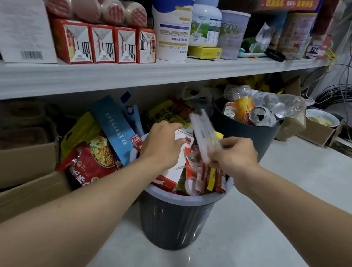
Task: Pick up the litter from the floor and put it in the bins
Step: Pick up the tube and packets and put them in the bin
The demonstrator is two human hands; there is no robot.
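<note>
Near bin (169, 223): dark grey, ribbed, pale rim, upright, heaped past the brim with wrappers. White-and-red carton (173, 173) lies on top, under your left hand (163, 145). Pale flat packet (202, 130), blurred, pinched in your right hand (234, 157), tilted over the heap. Second bin (240, 130) at 1 o'clock of the first, full of clear bottles and cans.

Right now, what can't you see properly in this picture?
All in the head view:
The thing pinched in the right grip: smeared by motion, so unidentifiable.
Inside of the near bin: buried under heaped packets.
The stuff under the shelf, left: dark and blurred.
The floor nearest the person: cut off by the bottom edge.
</note>
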